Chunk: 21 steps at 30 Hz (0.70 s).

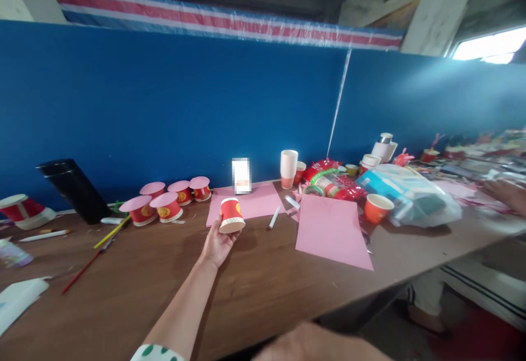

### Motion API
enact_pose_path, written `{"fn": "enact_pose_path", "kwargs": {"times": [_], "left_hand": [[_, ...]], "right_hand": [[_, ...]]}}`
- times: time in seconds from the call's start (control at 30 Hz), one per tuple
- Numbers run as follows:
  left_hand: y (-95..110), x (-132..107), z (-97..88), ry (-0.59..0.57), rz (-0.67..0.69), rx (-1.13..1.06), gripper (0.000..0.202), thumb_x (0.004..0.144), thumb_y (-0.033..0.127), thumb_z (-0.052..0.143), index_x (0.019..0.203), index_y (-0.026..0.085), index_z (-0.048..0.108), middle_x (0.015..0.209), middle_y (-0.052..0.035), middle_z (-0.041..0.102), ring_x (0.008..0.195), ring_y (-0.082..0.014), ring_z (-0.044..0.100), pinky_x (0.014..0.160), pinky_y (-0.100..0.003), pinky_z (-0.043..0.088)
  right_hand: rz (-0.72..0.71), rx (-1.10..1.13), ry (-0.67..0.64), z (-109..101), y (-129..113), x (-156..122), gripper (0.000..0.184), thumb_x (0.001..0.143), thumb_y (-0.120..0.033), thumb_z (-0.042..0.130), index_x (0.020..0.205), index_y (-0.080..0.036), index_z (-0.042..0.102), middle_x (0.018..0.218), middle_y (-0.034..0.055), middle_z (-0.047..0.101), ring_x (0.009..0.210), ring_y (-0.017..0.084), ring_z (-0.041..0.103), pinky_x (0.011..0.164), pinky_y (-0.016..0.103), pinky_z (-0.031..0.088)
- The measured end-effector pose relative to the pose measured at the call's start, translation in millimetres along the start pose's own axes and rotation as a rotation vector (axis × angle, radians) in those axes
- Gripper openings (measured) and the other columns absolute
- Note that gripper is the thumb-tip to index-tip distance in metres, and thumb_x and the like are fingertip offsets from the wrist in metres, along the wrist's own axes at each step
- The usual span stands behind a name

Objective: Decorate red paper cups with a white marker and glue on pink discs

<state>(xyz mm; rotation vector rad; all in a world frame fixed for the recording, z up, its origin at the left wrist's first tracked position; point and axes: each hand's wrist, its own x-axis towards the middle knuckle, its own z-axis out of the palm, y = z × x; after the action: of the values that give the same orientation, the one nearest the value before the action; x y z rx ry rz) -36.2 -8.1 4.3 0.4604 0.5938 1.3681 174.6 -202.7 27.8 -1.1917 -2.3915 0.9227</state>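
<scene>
My left hand is wrapped round a red paper cup with a yellow emblem and a white patterned band. The cup's wider end points down, just over the table. At the bottom edge, my right hand is smeared by motion and cut off, so its fingers cannot be made out. Behind the held cup lies a sheet of pink paper. To the left stand several red paper cups with pink paper discs on top, among them a near cup. A white marker lies right of the held cup.
Another pink sheet, a stack of paper cups, an orange cup and a plastic bag occupy the right side. A black tumbler and a red paintbrush are at left. Another person's hand shows far right.
</scene>
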Motion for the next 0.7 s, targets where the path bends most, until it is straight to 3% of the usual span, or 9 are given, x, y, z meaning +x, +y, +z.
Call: {"fn": "enact_pose_path", "kwargs": {"times": [0.1,0.2,0.3,0.47,0.7], "left_hand": [[0,0,-0.9,-0.003,0.001,0.005,0.031,0.081,0.029,0.057,0.108,0.015,0.057,0.091,-0.0087,0.068,0.082,-0.0208,0.066,0.072,-0.035,0.055],[0,0,-1.3,0.014,-0.003,0.012,0.029,0.081,0.030,0.056,0.107,0.016,0.057,0.089,-0.0073,0.069,0.080,-0.0196,0.066,0.070,-0.033,0.055],[0,0,-0.5,0.062,-0.025,0.024,0.027,0.081,0.028,0.056,0.106,0.016,0.058,0.082,-0.0054,0.069,0.072,-0.0176,0.066,0.063,-0.029,0.054],[0,-2,2.1,0.001,-0.056,0.049,0.025,0.079,0.027,0.059,0.100,0.012,0.059,0.079,-0.0057,0.069,0.067,-0.0161,0.066,0.058,-0.025,0.053],[-4,-1,-0.9,-0.051,-0.022,0.089,0.031,0.075,0.023,0.064,0.104,0.013,0.060,0.077,-0.0039,0.070,0.065,-0.0152,0.065,0.058,-0.024,0.052]], "right_hand": [[-0.077,-0.198,0.101,-42,6,48,0.033,0.092,-0.029,0.044,0.125,-0.028,0.049,0.108,0.0014,0.064,0.097,0.015,0.060,0.083,0.025,0.046],[0.288,-0.691,0.262,-72,29,101,0.034,0.091,-0.017,0.042,0.123,-0.024,0.049,0.106,0.0059,0.063,0.092,0.017,0.062,0.077,0.027,0.047],[0.397,-0.797,0.289,-81,61,136,0.042,0.085,-0.006,0.045,0.126,-0.016,0.047,0.110,0.0161,0.059,0.096,0.026,0.060,0.073,0.035,0.047],[0.425,-0.869,0.274,-75,90,155,0.022,0.088,-0.012,0.043,0.101,-0.015,0.061,0.101,0.0145,0.061,0.094,0.027,0.059,0.070,0.035,0.047],[0.354,-0.902,0.269,-79,97,155,0.025,0.090,-0.010,0.040,0.103,-0.019,0.059,0.098,0.0110,0.061,0.092,0.023,0.059,0.071,0.032,0.044]]}}
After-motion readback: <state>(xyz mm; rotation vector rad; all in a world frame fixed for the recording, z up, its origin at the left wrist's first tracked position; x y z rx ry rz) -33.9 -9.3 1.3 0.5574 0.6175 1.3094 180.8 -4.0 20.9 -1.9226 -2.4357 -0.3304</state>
